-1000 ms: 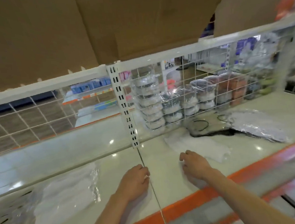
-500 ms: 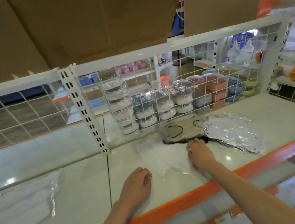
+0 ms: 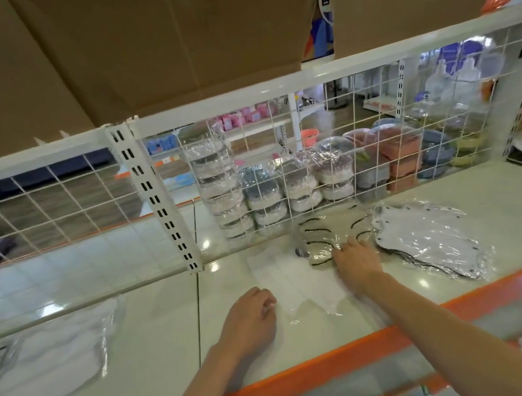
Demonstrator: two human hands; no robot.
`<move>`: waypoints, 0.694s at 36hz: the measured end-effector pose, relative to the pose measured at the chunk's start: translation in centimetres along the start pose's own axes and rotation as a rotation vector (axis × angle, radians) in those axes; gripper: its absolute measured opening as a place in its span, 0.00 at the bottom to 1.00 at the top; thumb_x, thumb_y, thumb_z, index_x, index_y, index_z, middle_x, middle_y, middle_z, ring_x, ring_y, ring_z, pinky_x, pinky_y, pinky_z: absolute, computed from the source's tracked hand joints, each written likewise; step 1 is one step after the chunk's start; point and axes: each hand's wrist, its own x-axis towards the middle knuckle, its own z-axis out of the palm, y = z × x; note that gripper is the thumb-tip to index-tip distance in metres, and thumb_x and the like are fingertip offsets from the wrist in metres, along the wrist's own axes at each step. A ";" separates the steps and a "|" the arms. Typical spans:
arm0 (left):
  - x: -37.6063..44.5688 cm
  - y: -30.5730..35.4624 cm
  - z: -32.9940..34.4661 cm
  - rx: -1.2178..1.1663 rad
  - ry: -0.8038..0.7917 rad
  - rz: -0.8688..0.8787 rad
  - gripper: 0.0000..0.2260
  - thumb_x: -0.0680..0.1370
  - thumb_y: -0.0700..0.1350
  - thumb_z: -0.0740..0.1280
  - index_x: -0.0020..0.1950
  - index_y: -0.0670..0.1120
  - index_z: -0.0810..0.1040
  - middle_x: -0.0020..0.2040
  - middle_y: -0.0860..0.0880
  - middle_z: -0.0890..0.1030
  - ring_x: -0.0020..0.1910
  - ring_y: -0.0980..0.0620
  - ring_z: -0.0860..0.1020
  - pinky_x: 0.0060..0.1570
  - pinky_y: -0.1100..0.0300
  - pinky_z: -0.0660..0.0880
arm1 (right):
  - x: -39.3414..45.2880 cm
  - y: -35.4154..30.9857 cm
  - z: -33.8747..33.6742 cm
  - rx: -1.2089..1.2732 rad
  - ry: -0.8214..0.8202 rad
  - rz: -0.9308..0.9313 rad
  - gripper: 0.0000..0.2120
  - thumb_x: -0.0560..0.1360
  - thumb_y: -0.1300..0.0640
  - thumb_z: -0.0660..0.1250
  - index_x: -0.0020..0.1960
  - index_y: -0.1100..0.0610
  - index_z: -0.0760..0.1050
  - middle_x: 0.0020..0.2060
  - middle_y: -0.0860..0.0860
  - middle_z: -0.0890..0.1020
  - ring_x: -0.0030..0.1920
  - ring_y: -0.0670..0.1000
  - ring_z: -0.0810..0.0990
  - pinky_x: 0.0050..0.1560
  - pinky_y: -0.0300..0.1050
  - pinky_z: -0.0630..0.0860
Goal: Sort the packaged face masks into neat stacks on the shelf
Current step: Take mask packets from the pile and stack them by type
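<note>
At the far left of the white shelf lies a clear-wrapped pack of white masks, well apart from the left hand, which rests loosely curled and empty at the edge of a second white mask pack. Just right of it, the right hand lies flat with fingers spread on a clear pack of black-looped masks, beside a crinkled silvery pack near the wire grid.
</note>
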 end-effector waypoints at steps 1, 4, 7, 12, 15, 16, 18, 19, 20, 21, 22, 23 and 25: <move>0.0 0.3 0.1 -0.027 0.005 -0.009 0.10 0.78 0.44 0.60 0.56 0.49 0.77 0.50 0.55 0.76 0.48 0.58 0.74 0.51 0.65 0.72 | -0.1 -0.2 -0.2 -0.025 -0.008 -0.023 0.19 0.74 0.57 0.65 0.64 0.55 0.70 0.61 0.53 0.75 0.65 0.55 0.67 0.65 0.50 0.64; 0.2 1.0 0.7 -0.114 -0.001 -0.030 0.10 0.78 0.43 0.61 0.57 0.48 0.78 0.48 0.54 0.78 0.46 0.57 0.76 0.50 0.65 0.73 | -0.7 -1.5 -1.0 0.137 0.023 -0.017 0.14 0.77 0.60 0.58 0.61 0.57 0.72 0.58 0.54 0.77 0.62 0.54 0.70 0.60 0.49 0.68; 0.5 1.7 1.4 -0.285 -0.002 -0.106 0.13 0.77 0.48 0.66 0.61 0.47 0.76 0.49 0.52 0.79 0.46 0.57 0.77 0.47 0.70 0.71 | -1.4 -3.9 -2.8 0.555 0.075 0.030 0.10 0.77 0.59 0.56 0.51 0.58 0.76 0.50 0.56 0.81 0.51 0.54 0.77 0.49 0.45 0.71; 1.4 3.2 1.2 -0.847 -0.054 -0.242 0.12 0.77 0.39 0.67 0.59 0.44 0.71 0.46 0.48 0.80 0.43 0.57 0.79 0.41 0.68 0.73 | -2.5 -6.5 -5.3 1.187 0.005 -0.084 0.06 0.74 0.61 0.65 0.45 0.59 0.81 0.35 0.45 0.79 0.38 0.43 0.76 0.38 0.28 0.68; 1.5 3.4 0.9 -1.087 0.014 -0.304 0.10 0.73 0.34 0.67 0.51 0.42 0.71 0.41 0.40 0.77 0.36 0.52 0.78 0.34 0.64 0.74 | -2.7 -6.4 -6.2 1.280 -0.038 -0.127 0.07 0.76 0.59 0.65 0.48 0.57 0.81 0.40 0.45 0.81 0.39 0.37 0.75 0.41 0.25 0.68; 1.5 3.3 1.0 -1.134 0.057 -0.357 0.10 0.71 0.33 0.66 0.49 0.42 0.70 0.38 0.40 0.75 0.33 0.51 0.76 0.31 0.63 0.74 | -2.5 -6.1 -6.2 1.257 -0.033 -0.115 0.07 0.76 0.59 0.65 0.50 0.57 0.81 0.44 0.48 0.83 0.41 0.38 0.75 0.42 0.25 0.69; 1.3 3.3 1.0 -1.233 0.139 -0.467 0.12 0.74 0.27 0.58 0.49 0.42 0.70 0.31 0.44 0.76 0.27 0.53 0.75 0.26 0.62 0.73 | -2.0 -5.1 -5.7 1.163 -0.026 -0.077 0.08 0.78 0.58 0.63 0.52 0.57 0.80 0.49 0.50 0.83 0.47 0.44 0.78 0.49 0.31 0.71; 1.2 3.1 1.1 -1.267 0.164 -0.500 0.14 0.75 0.25 0.55 0.51 0.42 0.70 0.29 0.46 0.76 0.26 0.52 0.74 0.26 0.61 0.72 | -1.6 -4.5 -5.2 1.107 -0.025 -0.049 0.09 0.78 0.58 0.62 0.54 0.56 0.80 0.52 0.50 0.82 0.49 0.46 0.78 0.52 0.35 0.72; 1.1 3.0 1.1 -1.279 0.171 -0.518 0.14 0.75 0.25 0.53 0.52 0.41 0.70 0.29 0.47 0.75 0.27 0.51 0.73 0.28 0.59 0.71 | -1.2 -3.9 -4.6 1.051 -0.022 -0.009 0.10 0.79 0.59 0.61 0.56 0.56 0.79 0.54 0.50 0.81 0.51 0.48 0.78 0.52 0.36 0.72; 0.9 2.7 1.1 -1.282 0.171 -0.524 0.14 0.76 0.25 0.53 0.52 0.40 0.71 0.29 0.47 0.75 0.28 0.50 0.72 0.30 0.58 0.69 | -0.7 -3.3 -4.1 1.003 -0.021 0.046 0.12 0.79 0.60 0.59 0.57 0.56 0.78 0.56 0.51 0.80 0.51 0.48 0.78 0.50 0.35 0.73; 0.7 2.5 1.0 -1.270 0.172 -0.535 0.13 0.76 0.26 0.53 0.51 0.40 0.71 0.29 0.46 0.76 0.28 0.50 0.72 0.31 0.58 0.69 | -0.3 -2.7 -3.4 0.956 -0.029 0.105 0.13 0.78 0.62 0.58 0.60 0.56 0.76 0.60 0.52 0.77 0.52 0.49 0.77 0.50 0.35 0.73; 0.5 2.2 1.0 -1.257 0.166 -0.542 0.12 0.76 0.27 0.54 0.50 0.41 0.72 0.31 0.46 0.76 0.28 0.50 0.72 0.31 0.58 0.69 | 0.0 -2.1 -2.9 0.896 -0.038 0.154 0.16 0.78 0.64 0.57 0.64 0.57 0.74 0.65 0.54 0.73 0.56 0.51 0.76 0.54 0.38 0.73; 0.1 1.9 0.6 -1.240 0.166 -0.562 0.11 0.77 0.29 0.55 0.49 0.41 0.73 0.34 0.43 0.76 0.31 0.49 0.73 0.31 0.58 0.70 | 0.5 -0.8 -2.0 0.743 -0.055 0.202 0.21 0.77 0.68 0.56 0.69 0.58 0.67 0.71 0.55 0.63 0.67 0.54 0.67 0.66 0.44 0.67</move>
